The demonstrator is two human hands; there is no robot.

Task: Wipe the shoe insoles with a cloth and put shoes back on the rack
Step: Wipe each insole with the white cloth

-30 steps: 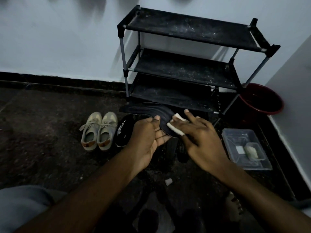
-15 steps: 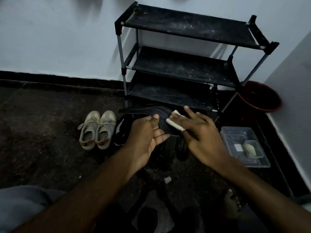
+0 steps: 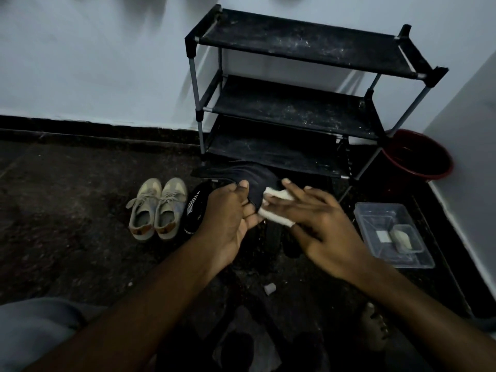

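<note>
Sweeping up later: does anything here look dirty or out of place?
Yes. The rack has three black shelves speckled with pale dust and holding no shoes; the beige pair stands on the floor to its left. A small pale cap-like piece lies loose on the floor, nearer the camera than the left hand gripping the insole.

Insole and cloth half covered

The insole (image 3: 256,176) is hidden where it is gripped by the left hand (image 3: 228,218). The cloth (image 3: 273,195) is mostly covered by the motion-blurred right hand (image 3: 316,224). A black shoe (image 3: 193,210) is partly concealed behind the left hand.
</note>
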